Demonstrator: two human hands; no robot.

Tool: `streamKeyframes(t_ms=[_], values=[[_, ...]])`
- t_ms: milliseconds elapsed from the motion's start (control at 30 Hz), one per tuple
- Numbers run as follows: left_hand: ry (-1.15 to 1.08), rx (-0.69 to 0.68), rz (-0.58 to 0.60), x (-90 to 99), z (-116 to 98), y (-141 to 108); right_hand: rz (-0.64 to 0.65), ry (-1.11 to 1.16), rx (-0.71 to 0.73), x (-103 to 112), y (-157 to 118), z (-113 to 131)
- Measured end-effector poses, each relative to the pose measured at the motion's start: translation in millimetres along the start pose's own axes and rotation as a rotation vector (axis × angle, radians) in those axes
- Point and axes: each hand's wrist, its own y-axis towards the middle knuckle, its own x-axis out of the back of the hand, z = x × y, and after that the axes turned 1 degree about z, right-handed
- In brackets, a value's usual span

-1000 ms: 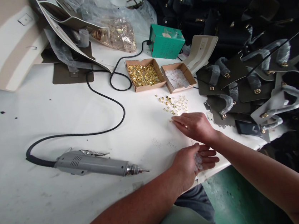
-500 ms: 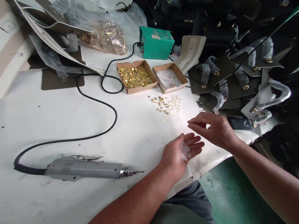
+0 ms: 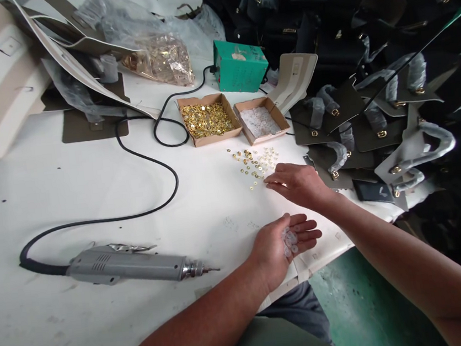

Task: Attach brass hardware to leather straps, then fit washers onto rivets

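My left hand is palm up above the table's near edge, cupping several small clear plastic washers. Its fingers stretch out to the right. My right hand reaches down to the tabletop with thumb and fingertips together in a pinch; what is between them, if anything, is too small to make out. Just beyond those fingertips lie loose gold studs and pale clear washers, scattered on the white surface.
A cardboard box of gold studs and a box of clear washers stand before a green power unit. A grey electric screwdriver lies left, its black cord looping across the table. Bag parts with wrapped handles crowd the right.
My right hand has moved left and down from above the left palm to the edge of the scattered pieces. My left hand stays nearly in place, holding the washers.
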Motion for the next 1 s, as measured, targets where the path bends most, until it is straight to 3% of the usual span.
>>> streamKeyframes(t_ms=[300,667,833,1000], values=[[-0.004,0.016,-0.004,0.8,2.5,-0.3,0.055,0.14,-0.093,1.1,5.3,-2.4],[-0.016,0.027,0.004,1.7,2.6,2.0,0.27,0.164,-0.104,9.4,23.1,-9.6],[-0.008,0.021,0.0,1.3,2.4,1.3,0.228,0.174,-0.075,13.2,17.1,-9.1],[-0.004,0.021,0.001,1.0,3.1,0.8,0.167,0.028,0.033,16.9,9.6,-8.3]])
